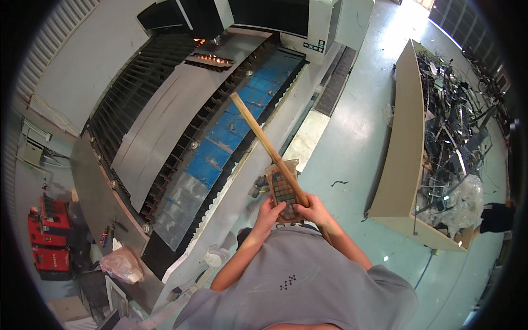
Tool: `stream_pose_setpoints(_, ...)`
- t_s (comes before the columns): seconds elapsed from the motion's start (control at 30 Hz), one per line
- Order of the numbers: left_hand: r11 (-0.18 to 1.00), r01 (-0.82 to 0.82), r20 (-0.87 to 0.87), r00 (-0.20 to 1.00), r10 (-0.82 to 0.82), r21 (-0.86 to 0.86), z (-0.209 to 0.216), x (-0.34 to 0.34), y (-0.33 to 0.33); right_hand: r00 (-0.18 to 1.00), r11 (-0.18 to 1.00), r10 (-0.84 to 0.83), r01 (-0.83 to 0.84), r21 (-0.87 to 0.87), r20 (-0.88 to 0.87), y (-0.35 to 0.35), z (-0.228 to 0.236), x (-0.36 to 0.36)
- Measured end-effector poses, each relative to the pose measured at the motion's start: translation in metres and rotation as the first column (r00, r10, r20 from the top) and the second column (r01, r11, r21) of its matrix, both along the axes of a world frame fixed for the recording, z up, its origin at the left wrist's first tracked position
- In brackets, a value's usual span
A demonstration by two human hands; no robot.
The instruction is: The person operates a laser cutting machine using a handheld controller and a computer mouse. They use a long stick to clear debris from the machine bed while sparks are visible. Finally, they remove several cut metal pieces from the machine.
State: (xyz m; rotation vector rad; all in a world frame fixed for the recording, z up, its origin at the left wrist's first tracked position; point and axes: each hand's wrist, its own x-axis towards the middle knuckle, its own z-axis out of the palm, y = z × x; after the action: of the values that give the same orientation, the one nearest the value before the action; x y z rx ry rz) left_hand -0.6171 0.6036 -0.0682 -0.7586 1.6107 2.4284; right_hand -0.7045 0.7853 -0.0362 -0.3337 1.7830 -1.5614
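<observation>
Wooden pole (264, 140) partly hides the keypad remote (282, 192) between both hands (267, 214) (313, 210).

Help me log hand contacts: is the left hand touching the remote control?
Touching: in the head view, the left hand grips the remote control, thumb across its front.

On the grey handheld remote control with many square keys, in cloudy plastic (284, 190), the thumbs of the left hand (268, 213) and the right hand (312, 209) cover some lower keys, and the key marks are too small to read. The right hand also hides part of the long, light-brown wooden pole (259, 131). The upper edge cuts the white machine housing with black panels (320, 23).
</observation>
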Motion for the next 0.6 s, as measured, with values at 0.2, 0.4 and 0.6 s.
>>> stream_pose_setpoints(0.2,0.990,0.139,-0.024,0.990,-0.139,-0.005,-0.004,-0.023,0.028,0.997,0.997,-0.072,0.073,-0.027,0.031,0.043,-0.008,-0.013)
stream_pose_setpoints(0.4,0.986,0.138,0.013,0.990,-0.137,-0.096,-0.002,-0.043,0.037,0.995,0.994,-0.102,0.102,-0.026,0.000,0.050,-0.019,-0.025)
stream_pose_setpoints(0.6,0.984,0.146,0.056,0.988,-0.141,-0.105,-0.002,-0.046,0.045,0.989,0.986,-0.132,0.138,-0.093,0.068,0.060,-0.020,-0.028)
